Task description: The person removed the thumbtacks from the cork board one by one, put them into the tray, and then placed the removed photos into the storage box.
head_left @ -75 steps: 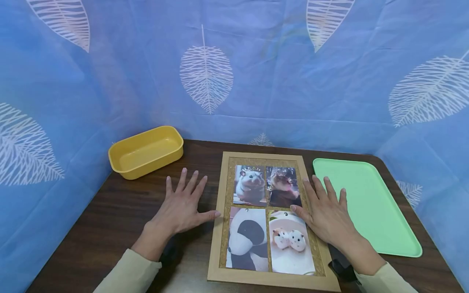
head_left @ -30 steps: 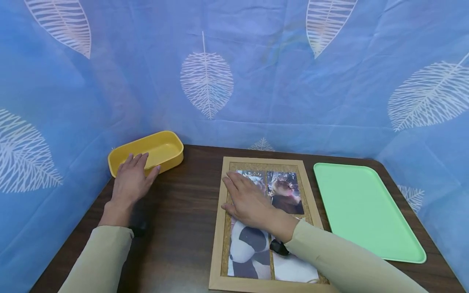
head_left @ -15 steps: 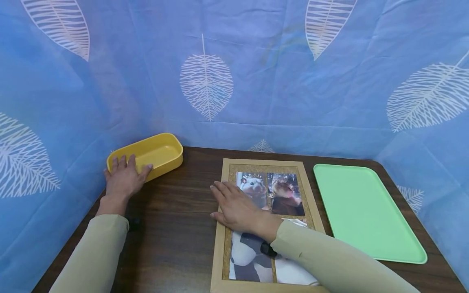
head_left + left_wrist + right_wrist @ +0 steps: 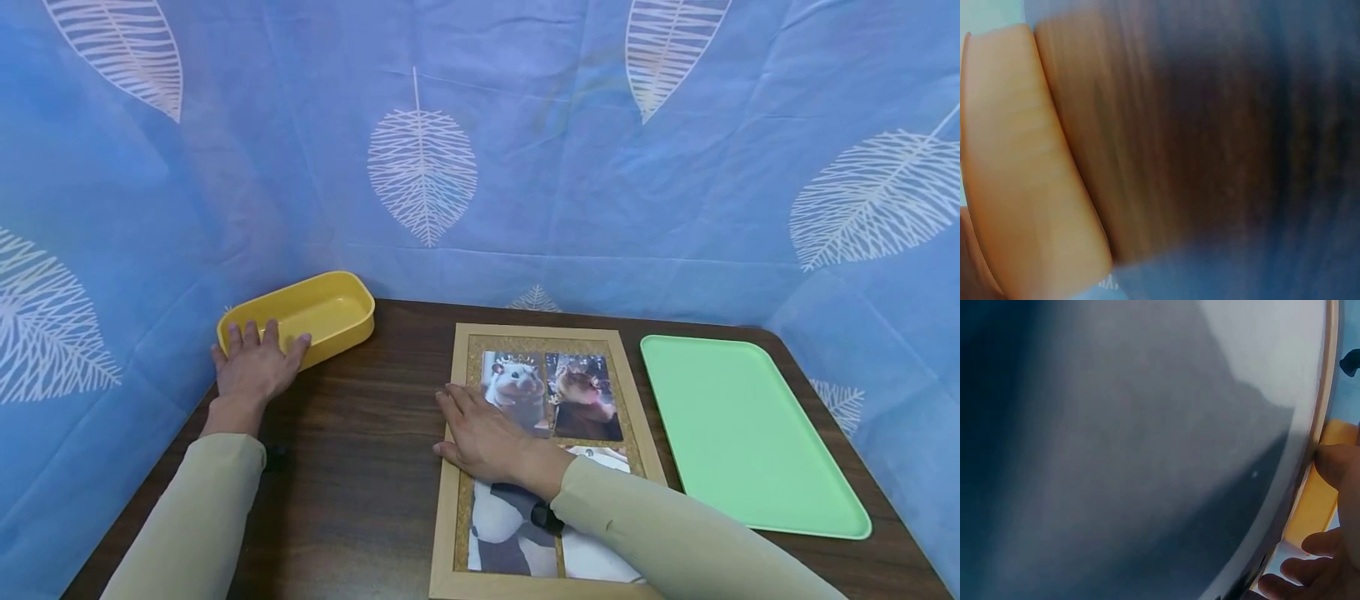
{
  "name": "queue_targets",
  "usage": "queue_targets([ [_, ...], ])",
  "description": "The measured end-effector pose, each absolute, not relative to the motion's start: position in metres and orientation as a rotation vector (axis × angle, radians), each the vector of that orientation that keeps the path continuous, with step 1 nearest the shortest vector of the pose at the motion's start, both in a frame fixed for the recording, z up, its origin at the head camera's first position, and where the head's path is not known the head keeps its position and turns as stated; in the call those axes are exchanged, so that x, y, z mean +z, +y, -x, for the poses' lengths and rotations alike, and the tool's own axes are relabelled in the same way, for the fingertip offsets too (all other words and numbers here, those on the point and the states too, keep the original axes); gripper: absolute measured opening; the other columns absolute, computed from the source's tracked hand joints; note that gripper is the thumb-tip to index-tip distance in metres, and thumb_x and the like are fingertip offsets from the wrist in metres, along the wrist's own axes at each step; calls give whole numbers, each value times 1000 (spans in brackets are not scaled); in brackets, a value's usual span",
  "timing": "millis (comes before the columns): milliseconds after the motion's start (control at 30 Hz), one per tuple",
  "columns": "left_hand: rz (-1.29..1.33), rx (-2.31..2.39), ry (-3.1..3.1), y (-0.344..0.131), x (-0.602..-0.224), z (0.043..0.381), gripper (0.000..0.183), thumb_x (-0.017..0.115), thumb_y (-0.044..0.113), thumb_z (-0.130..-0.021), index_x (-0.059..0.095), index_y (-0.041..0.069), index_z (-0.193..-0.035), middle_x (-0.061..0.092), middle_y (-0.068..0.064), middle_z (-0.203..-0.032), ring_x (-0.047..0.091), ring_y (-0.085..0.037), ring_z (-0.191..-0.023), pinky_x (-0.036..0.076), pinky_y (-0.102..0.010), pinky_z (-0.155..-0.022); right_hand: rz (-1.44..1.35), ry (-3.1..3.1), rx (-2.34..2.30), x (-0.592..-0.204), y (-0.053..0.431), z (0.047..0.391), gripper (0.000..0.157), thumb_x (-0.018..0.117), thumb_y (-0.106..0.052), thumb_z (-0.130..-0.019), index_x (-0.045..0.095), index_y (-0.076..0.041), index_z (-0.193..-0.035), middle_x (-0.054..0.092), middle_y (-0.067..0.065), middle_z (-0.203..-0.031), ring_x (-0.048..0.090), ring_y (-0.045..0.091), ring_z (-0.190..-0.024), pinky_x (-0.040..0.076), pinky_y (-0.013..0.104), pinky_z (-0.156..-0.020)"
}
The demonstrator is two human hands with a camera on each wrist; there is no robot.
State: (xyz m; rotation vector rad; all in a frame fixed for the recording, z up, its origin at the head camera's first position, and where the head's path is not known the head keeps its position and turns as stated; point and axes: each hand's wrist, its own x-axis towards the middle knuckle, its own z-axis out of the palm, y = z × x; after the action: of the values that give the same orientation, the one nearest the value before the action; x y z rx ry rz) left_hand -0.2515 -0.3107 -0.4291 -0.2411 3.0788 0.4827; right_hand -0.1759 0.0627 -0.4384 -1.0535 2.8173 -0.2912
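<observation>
My left hand [image 4: 253, 367] has its fingers spread over the near left rim of a yellow rectangular basin [image 4: 330, 321]. In the left wrist view the outer wall of the basin [image 4: 1029, 162] fills the left side. My right hand [image 4: 487, 437] lies across a wood-framed cork board [image 4: 540, 330], fingers straight and fingertips at its left frame edge. Pinned animal photos cover the cork; a crowned hamster photo [image 4: 517, 387] is partly under that hand, and the sleeve hides much of the lower ones. In the right wrist view the thumb of my right hand [image 4: 1347, 506] is at the frame's edge.
A light green tray [image 4: 750, 433] lies flat to the right of the board. The dark wooden table [image 4: 360, 467] shows between basin and board. A blue cloth with white leaf prints [image 4: 510, 150] hangs behind and at both sides.
My left hand has gone from the middle of the table leftward to the basin. The right hand has swung left from the board's right edge across to its left side. The last half second shows almost no motion.
</observation>
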Motion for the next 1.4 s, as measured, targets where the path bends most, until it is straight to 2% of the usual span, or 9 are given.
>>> queue_targets([
  [400, 260, 454, 3089, -300, -430, 245, 106, 11, 78, -102, 14, -8, -165, 4, -45, -165, -10, -62, -154, -11, -81, -118, 1102, 2822, -261, -439, 64, 173, 74, 55, -45, -109, 33, 1, -162, 33, 23, -168, 34, 39, -156, 35, 48, -126],
  [767, 300, 393, 3079, -280, -427, 232, 103, 13, 75, -103, 16, -9, -164, 2, -48, -163, -8, -67, -152, -10, -85, -114, 1083, 2786, -254, -435, 63, 172, 76, 52, -49, -110, 28, -4, -166, 26, 20, -173, 27, 38, -160, 29, 49, -129],
  [1033, 294, 341, 3044, -264, -424, 222, 104, 11, 75, -104, 18, -10, -163, 6, -50, -162, -4, -69, -150, -4, -85, -116, 1080, 2787, -273, -436, 64, 172, 77, 53, -49, -109, 28, -4, -166, 25, 20, -173, 27, 38, -160, 31, 49, -128],
  [1233, 263, 365, 3018, -245, -418, 207, 99, 12, 70, -107, 22, -12, -161, 7, -51, -161, -3, -72, -149, -8, -88, -112, 1094, 2802, -301, -436, 65, 172, 78, 57, -47, -108, 29, -3, -166, 25, 22, -172, 29, 39, -158, 32, 50, -127],
  [1400, 211, 377, 3013, -228, -417, 195, 93, 16, 67, -109, 27, -9, -161, 10, -49, -162, -2, -70, -151, -11, -87, -112, 1084, 2799, -319, -436, 65, 172, 79, 56, -47, -108, 26, -2, -166, 23, 22, -173, 29, 40, -158, 34, 51, -126],
])
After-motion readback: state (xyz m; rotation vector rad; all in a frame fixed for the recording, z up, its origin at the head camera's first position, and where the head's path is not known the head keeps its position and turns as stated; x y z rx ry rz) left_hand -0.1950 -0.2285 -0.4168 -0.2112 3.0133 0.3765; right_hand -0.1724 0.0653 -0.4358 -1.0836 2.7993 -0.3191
